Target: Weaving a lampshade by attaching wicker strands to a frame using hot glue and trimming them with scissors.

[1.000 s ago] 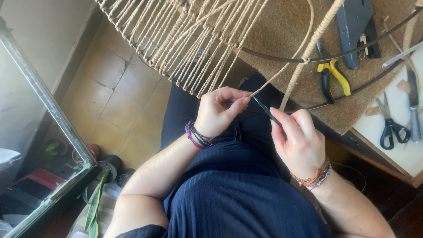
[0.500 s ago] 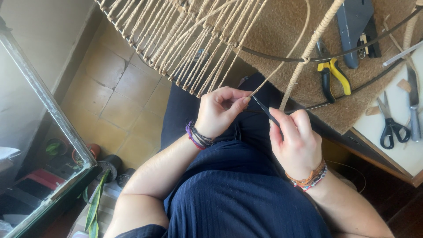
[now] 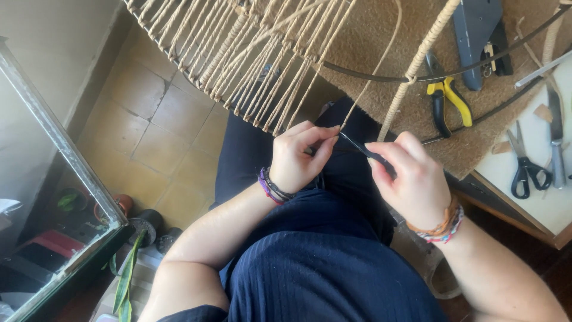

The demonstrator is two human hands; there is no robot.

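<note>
Over a yellowish tiled floor (image 3: 173, 119), the left hand (image 3: 298, 158) pinches a flat cane strand (image 3: 369, 77) between thumb and fingertips. The right hand (image 3: 411, 179) grips a slim dark blade (image 3: 363, 149), its tip touching that strand, beneath the woven frame (image 3: 250, 53).

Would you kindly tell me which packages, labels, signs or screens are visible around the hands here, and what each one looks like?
None are in view. The left hand pinches a thin tan cane strand and the right hand holds a slim dark tool; around them lie only bare tools such as yellow-handled pliers and black-handled scissors, with no visible labels.
</note>
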